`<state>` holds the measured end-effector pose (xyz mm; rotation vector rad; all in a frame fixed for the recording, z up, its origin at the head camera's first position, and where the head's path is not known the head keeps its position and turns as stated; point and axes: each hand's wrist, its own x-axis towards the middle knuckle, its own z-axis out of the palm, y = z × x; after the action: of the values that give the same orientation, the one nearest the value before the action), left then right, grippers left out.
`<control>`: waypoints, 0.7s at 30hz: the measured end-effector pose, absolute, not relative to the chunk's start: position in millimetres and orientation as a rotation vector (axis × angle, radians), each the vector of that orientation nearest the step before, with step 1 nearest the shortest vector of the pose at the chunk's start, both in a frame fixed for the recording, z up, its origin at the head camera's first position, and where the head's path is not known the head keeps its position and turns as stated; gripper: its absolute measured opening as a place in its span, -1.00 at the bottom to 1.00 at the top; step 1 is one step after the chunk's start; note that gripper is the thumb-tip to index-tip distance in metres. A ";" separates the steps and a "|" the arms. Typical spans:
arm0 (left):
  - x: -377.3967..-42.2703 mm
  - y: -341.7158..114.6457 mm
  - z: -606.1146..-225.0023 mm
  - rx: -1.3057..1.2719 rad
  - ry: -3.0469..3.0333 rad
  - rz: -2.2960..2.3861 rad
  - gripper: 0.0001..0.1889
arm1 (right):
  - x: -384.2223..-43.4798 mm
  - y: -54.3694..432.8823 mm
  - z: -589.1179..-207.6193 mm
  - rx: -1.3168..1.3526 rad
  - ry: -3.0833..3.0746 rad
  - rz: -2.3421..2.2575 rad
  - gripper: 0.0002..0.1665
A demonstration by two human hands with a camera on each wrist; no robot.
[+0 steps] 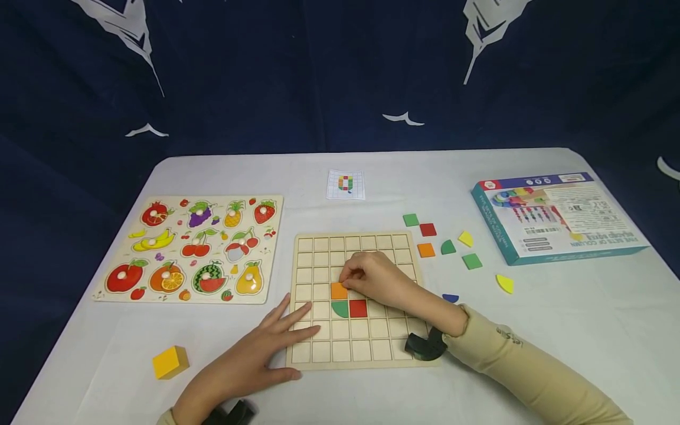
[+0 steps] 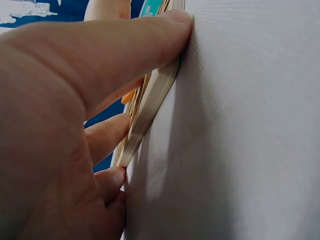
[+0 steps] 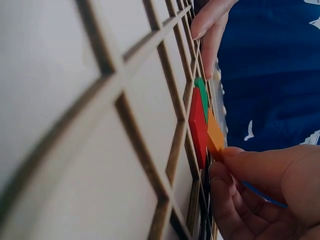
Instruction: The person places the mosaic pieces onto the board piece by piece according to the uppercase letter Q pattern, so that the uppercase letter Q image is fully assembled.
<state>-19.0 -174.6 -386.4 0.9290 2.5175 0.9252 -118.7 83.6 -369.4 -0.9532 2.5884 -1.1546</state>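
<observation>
A wooden grid board point(image 1: 313, 353) lies on the table with a green quarter-circle tile point(image 1: 340, 309) and a red square tile point(image 1: 358, 308) side by side in its cells. Just above the green one is an orange square tile point(image 1: 339, 291). My right hand point(image 1: 378, 278) reaches over the board, and its thumb and index finger pinch the orange tile's edge, as the right wrist view point(image 3: 215, 137) shows from the side. My left hand point(image 1: 265, 348) spreads its fingers over the board's left edge, the thumb against the near left corner.
A pattern card point(image 1: 346, 185) lies behind the board. Loose coloured tiles, among them a green square point(image 1: 471, 261), scatter to the right, near a flat box point(image 1: 558, 218). Leftward are a fruit knob puzzle point(image 1: 175, 248) and a yellow block point(image 1: 170, 362).
</observation>
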 end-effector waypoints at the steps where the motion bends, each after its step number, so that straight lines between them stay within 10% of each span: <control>1: -19.1 -174.5 -386.4 0.926 2.516 0.928 -0.24 | -118.8 83.8 -369.7 -0.960 2.600 -1.142 -0.92; 21: -19.1 -174.1 -385.9 0.900 2.504 0.924 -0.22 | -129.6 192.3 -364.5 -0.394 2.659 -1.479 -0.77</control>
<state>-19.1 -174.1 -385.9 0.9002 2.5042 0.9244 -129.6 192.3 -364.5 -0.3943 2.6593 -1.4795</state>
